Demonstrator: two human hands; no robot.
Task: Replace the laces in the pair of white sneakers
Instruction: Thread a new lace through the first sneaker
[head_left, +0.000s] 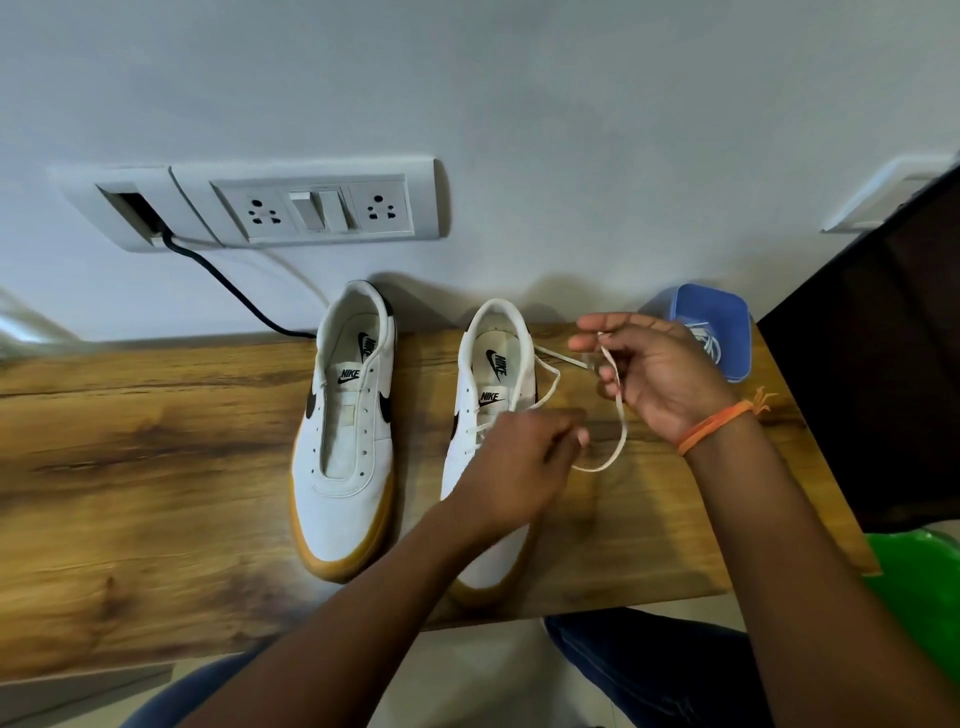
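Two white sneakers with tan soles stand side by side on the wooden table (156, 467), toes toward me. The left sneaker (345, 431) has no lace in its eyelets. The right sneaker (493, 374) has a white lace (618, 421) partly threaded, its free end looping off to the right over the table. My left hand (519, 462) lies over the right sneaker's eyelets, fingers curled on the lace there. My right hand (654, 369) is raised beside the shoe and pinches the lace's loose end between its fingers.
A blue plastic box (727, 332) with laces inside stands at the table's back right. A black panel (883, 364) borders the right edge. A wall socket plate (311, 208) with a black cable (228, 286) sits behind the shoes. A green object (919, 587) lies lower right.
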